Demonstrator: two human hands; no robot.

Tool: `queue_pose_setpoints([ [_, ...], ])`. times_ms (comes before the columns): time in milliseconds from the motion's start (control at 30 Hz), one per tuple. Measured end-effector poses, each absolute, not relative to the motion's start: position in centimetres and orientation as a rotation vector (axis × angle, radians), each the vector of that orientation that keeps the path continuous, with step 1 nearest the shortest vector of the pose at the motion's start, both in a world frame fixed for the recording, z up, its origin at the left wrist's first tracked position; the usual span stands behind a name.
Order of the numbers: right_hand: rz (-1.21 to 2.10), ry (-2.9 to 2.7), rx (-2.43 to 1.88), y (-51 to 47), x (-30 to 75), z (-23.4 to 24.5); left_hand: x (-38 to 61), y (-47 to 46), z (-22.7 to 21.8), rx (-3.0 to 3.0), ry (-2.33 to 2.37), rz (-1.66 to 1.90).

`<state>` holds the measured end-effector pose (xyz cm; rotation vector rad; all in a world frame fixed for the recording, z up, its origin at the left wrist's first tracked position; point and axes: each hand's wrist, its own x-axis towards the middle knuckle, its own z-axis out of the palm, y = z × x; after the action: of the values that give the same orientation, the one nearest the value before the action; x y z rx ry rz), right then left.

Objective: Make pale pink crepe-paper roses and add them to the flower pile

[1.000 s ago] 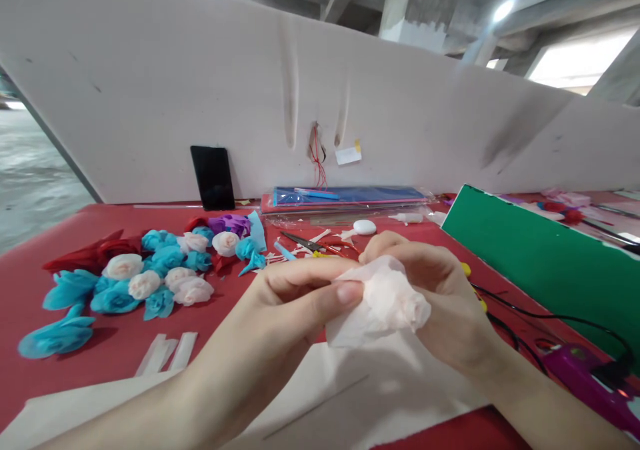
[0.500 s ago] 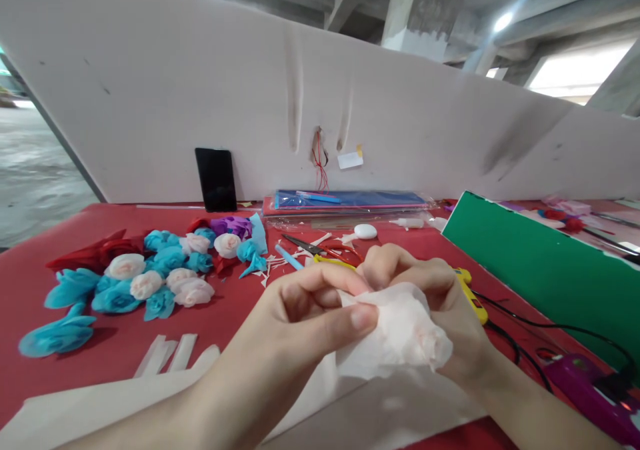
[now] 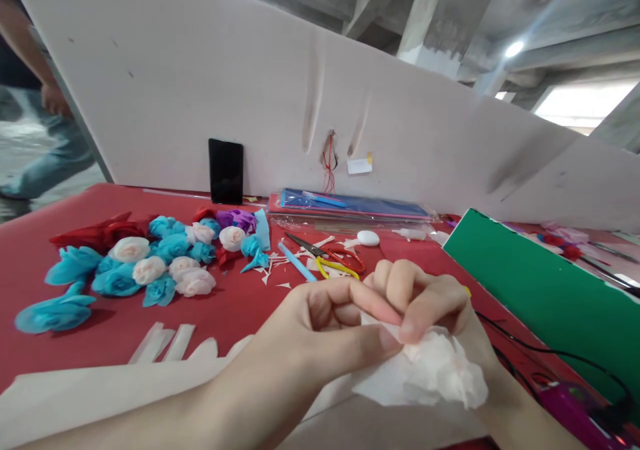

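Observation:
Between my two hands is a pale pink, almost white fabric flower (image 3: 445, 367), its ruffled head pointing to the lower right. My left hand (image 3: 325, 343) pinches the loose edge of its petal strip between thumb and forefinger. My right hand (image 3: 435, 303) is closed round the flower's base, thumb pressed beside the left fingertips; its other fingers are curled and partly hidden. Beneath the hands lies a sheet of whitish material (image 3: 125, 397). Beyond them are scissors (image 3: 330, 257) with red and yellow handles and a light blue pen (image 3: 297, 261).
Finished-looking blue flowers (image 3: 117, 279) and pale pink flowers (image 3: 195, 281) lie at left. Cut strips (image 3: 179, 342) are nearer. A black tablet (image 3: 226, 171) leans on the white partition (image 3: 225, 70). At right stand a green board (image 3: 540, 297) and a purple corded device (image 3: 570, 403). A person (image 3: 40, 117) is far left.
Both hands and the flower have shifted slightly right and down in view. My right thumb now presses at the petal strip's edge. A person has come into view at far left.

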<state>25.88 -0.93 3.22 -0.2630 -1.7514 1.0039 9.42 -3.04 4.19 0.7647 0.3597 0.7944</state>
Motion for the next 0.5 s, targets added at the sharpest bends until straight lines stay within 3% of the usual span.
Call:
queue_pose_setpoints([
  [500, 1.020, -1.751, -0.239, -0.41, 26.03, 2.45, 9.46, -3.13, 3.99, 0.818, 0.244, 0.871],
])
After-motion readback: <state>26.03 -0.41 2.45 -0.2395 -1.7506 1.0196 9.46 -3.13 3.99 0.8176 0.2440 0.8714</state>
